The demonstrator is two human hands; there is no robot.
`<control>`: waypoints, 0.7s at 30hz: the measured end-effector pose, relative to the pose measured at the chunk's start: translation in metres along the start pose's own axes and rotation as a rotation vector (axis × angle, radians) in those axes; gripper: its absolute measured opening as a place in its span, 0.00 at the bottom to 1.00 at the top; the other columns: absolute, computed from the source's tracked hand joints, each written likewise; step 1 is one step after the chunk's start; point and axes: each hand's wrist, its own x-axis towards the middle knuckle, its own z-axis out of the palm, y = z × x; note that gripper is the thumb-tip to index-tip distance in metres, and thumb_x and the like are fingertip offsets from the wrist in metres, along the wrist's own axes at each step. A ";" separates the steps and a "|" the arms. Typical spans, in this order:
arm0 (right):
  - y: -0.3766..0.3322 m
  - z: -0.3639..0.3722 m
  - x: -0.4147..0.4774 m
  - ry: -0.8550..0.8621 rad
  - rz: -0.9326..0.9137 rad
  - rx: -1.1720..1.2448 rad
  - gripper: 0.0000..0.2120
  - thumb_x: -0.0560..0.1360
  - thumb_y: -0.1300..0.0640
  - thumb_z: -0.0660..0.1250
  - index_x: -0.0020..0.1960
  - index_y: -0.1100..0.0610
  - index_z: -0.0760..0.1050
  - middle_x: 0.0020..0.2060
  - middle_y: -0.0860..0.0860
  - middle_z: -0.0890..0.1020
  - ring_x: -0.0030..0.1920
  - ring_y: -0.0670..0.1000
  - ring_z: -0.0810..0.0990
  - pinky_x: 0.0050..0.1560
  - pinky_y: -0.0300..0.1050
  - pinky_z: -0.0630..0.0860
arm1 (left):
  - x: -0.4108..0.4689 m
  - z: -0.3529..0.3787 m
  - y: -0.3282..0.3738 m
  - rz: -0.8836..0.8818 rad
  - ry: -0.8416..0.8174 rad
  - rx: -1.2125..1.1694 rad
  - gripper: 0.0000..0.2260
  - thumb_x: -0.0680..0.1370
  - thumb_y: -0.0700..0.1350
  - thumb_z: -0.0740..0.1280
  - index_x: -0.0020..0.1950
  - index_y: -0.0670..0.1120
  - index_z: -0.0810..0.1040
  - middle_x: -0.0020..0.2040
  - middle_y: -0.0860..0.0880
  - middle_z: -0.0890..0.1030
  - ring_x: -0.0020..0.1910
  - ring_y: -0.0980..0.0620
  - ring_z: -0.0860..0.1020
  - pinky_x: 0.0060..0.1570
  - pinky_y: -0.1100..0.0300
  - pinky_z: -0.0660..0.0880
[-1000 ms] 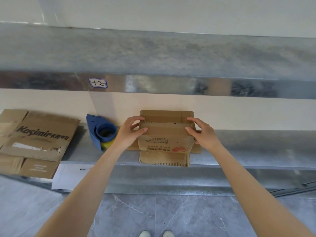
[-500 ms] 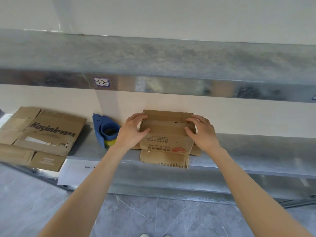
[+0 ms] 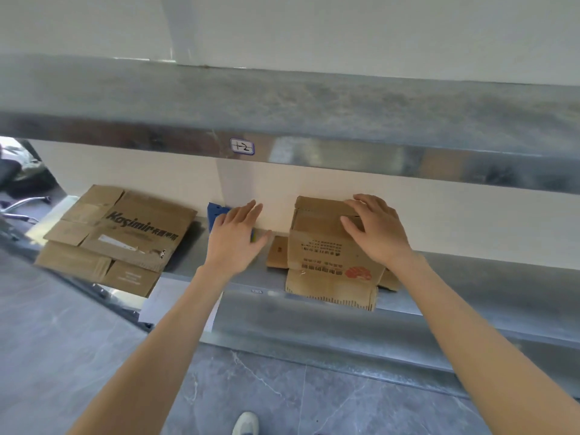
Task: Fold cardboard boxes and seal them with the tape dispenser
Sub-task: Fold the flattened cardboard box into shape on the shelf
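My right hand [image 3: 373, 233] lies flat on top of the small cardboard box [image 3: 326, 249], fingers spread & only slightly bent. It presses the top flaps down and isn't curled round anything. Box stands on the metal shelf [image 3: 470, 277], back near the wall, printed side facing me w/ a red mark low on the right. Bottom flaps are splayed out: one hangs over the shelf's front edge, a smaller one pokes out left, another right, under my wrist.

My left hand [image 3: 233, 237] is off the box, to its left, fingers straight & loose, holding nothing. It's over the blue tape dispenser [image 3: 216, 213], which sits at the back of the shelf btwn the box & the flat cardboard [image 3: 125, 233]. Only a blue corner + a bit of yellow show past my hand. Can't tell if my palm touches it.

Flat cardboard lies at the shelf's left end, dark lettering on it, part overhanging the front edge. Upper shelf [image 3: 345, 114] carries a small handwritten label [image 3: 242, 146]. Below: grey tiled floor [image 3: 345, 403] & toe of a pale shoe [image 3: 245, 422].
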 end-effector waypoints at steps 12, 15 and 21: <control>-0.168 0.082 0.064 -0.086 -0.139 0.169 0.24 0.82 0.50 0.58 0.77 0.52 0.61 0.74 0.50 0.65 0.72 0.53 0.63 0.69 0.53 0.66 | -0.004 -0.012 -0.157 -0.056 -0.110 0.162 0.33 0.78 0.65 0.53 0.78 0.48 0.64 0.78 0.47 0.65 0.72 0.43 0.69 0.66 0.48 0.66; -0.197 0.116 0.075 -0.161 -0.092 0.244 0.25 0.81 0.52 0.60 0.77 0.51 0.60 0.72 0.51 0.67 0.69 0.55 0.68 0.64 0.52 0.71 | -0.004 -0.012 -0.191 -0.016 -0.136 0.158 0.33 0.77 0.65 0.51 0.77 0.48 0.66 0.77 0.47 0.67 0.72 0.43 0.69 0.65 0.48 0.67; -0.236 0.164 0.080 -0.268 0.063 0.246 0.31 0.81 0.50 0.61 0.79 0.49 0.49 0.50 0.50 0.78 0.44 0.52 0.79 0.40 0.49 0.77 | -0.005 -0.003 -0.231 0.039 -0.220 0.113 0.38 0.74 0.68 0.42 0.80 0.51 0.60 0.80 0.51 0.61 0.76 0.46 0.64 0.70 0.50 0.62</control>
